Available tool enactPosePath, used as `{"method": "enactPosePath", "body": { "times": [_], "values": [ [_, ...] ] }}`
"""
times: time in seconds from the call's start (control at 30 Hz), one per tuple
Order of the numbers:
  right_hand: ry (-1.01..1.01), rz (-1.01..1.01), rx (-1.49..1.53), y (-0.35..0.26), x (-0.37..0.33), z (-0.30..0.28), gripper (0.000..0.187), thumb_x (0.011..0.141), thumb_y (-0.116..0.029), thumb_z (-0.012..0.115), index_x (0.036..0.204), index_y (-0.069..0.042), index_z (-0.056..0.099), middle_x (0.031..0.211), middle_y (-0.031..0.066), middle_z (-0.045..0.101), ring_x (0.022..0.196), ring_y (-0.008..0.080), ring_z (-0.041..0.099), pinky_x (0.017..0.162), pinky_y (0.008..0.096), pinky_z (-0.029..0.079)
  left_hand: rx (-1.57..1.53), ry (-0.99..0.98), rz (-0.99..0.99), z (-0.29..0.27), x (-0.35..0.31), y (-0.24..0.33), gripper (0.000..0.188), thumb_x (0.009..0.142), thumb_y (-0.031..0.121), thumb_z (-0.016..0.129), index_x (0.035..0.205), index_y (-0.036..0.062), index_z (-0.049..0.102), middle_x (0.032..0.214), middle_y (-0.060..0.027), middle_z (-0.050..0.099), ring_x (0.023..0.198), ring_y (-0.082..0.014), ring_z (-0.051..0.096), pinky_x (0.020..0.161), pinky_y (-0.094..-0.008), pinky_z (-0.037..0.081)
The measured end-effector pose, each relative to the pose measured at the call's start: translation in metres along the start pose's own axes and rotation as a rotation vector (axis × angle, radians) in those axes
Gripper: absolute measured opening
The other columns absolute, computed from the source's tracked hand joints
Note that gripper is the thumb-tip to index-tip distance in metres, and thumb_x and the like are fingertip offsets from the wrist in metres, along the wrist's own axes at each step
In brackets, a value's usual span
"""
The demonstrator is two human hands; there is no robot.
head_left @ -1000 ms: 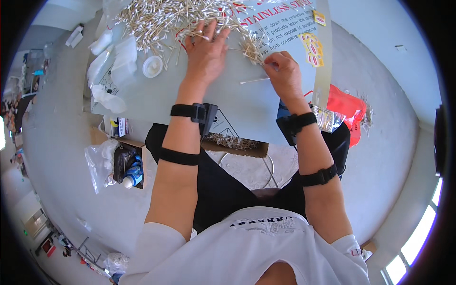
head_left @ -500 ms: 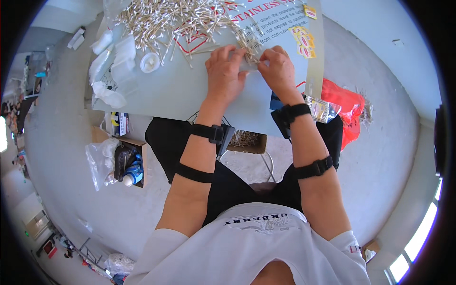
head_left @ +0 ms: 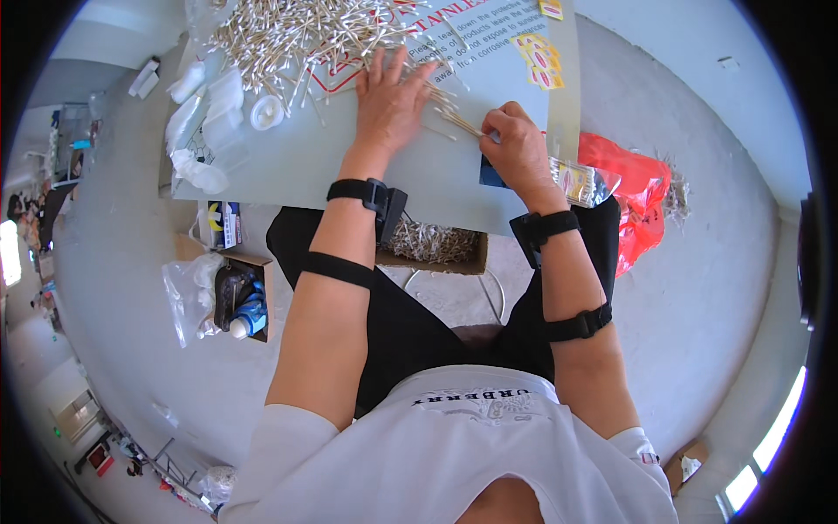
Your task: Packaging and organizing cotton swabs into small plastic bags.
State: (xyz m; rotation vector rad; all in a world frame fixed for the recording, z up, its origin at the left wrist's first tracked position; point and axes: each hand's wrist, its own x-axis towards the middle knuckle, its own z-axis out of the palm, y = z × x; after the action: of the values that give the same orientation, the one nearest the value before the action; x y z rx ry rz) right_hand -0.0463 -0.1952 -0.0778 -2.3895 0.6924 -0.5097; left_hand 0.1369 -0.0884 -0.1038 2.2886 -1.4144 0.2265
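Note:
A large heap of cotton swabs [head_left: 288,39] covers the far left part of the metal-topped table [head_left: 305,170]. My left hand [head_left: 390,105] lies palm down at the heap's near right edge, fingers spread over the tabletop. To its right, my right hand [head_left: 515,144] is closed in a pinch on the near ends of a few cotton swabs [head_left: 456,118]. Their far ends reach toward my left fingertips. A single loose swab [head_left: 439,133] rests on the table between the hands. How many swabs the right fingers hold is hidden.
Left of the heap are clear plastic bags [head_left: 225,109] and a small round white tub [head_left: 267,112]. Yellow labels [head_left: 539,61] lie at the far right. A clear packet [head_left: 576,185] and red bag [head_left: 642,205] are at the right edge. Below stands a box of swabs [head_left: 441,249].
My hands have moved apart. The left has shifted left and away from me with its fingers spreading; the right has come slightly nearer, keeping swabs pinched.

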Motion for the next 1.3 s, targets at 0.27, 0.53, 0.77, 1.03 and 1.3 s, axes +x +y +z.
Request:
{"method": "enactPosePath", "body": {
  "times": [0.27, 0.53, 0.77, 1.03, 1.3],
  "values": [
    [0.086, 0.185, 0.114, -0.001, -0.021, -0.006, 0.024, 0.071, -0.005, 0.067, 0.094, -0.003, 0.063, 0.095, 0.0149, 0.057, 0.089, 0.035, 0.061, 0.076, 0.0429, 0.051, -0.183, 0.14, -0.001, -0.018, -0.029, 0.022, 0.038, 0.08, 0.005, 0.064, 0.116, 0.0154, 0.062, 0.129, -0.0078, 0.053, 0.127, -0.0345, 0.041, 0.101, -0.05, 0.033],
    [0.01, -0.006, 0.02, -0.002, -0.011, 0.003, 0.015, 0.072, -0.011, 0.071, 0.086, -0.008, 0.068, 0.092, 0.0117, 0.06, 0.086, 0.0343, 0.061, 0.073, 0.0426, 0.051, -0.198, 0.102, -0.082, -0.022, -0.065, 0.06, 0.016, 0.071, 0.002, 0.068, 0.084, 0.0101, 0.063, 0.098, -0.0039, 0.056, 0.102, -0.0291, 0.049, 0.085, -0.0444, 0.039],
    [-0.026, 0.089, 0.176, 0.008, -0.007, 0.001, 0.008, 0.075, -0.005, 0.069, 0.082, -0.004, 0.068, 0.077, 0.0113, 0.06, 0.075, 0.0279, 0.063, 0.068, 0.0357, 0.05, -0.307, 0.051, -0.053, -0.019, -0.078, 0.083, 0.027, 0.073, 0.004, 0.068, 0.099, 0.0104, 0.063, 0.107, -0.0075, 0.056, 0.106, -0.0306, 0.049, 0.089, -0.045, 0.039],
    [0.005, 0.09, 0.187, 0.003, -0.012, -0.007, 0.008, 0.077, -0.012, 0.067, 0.084, -0.008, 0.068, 0.082, 0.0132, 0.061, 0.08, 0.0335, 0.063, 0.071, 0.0411, 0.051, -0.082, -0.054, -0.017, -0.021, -0.078, 0.081, 0.055, 0.078, 0.014, 0.071, 0.131, 0.0129, 0.056, 0.144, -0.0094, 0.042, 0.134, -0.0326, 0.034, 0.107, -0.0499, 0.026],
    [-0.064, -0.011, 0.043, 0.01, -0.007, -0.003, 0.005, 0.082, -0.011, 0.062, 0.082, -0.007, 0.064, 0.081, 0.0135, 0.06, 0.08, 0.0354, 0.063, 0.07, 0.0444, 0.051, -0.04, -0.045, -0.028, -0.02, -0.068, 0.079, 0.043, 0.081, 0.011, 0.068, 0.122, 0.0181, 0.062, 0.138, -0.0088, 0.048, 0.131, -0.0323, 0.037, 0.105, -0.0489, 0.029]
  ]
}}
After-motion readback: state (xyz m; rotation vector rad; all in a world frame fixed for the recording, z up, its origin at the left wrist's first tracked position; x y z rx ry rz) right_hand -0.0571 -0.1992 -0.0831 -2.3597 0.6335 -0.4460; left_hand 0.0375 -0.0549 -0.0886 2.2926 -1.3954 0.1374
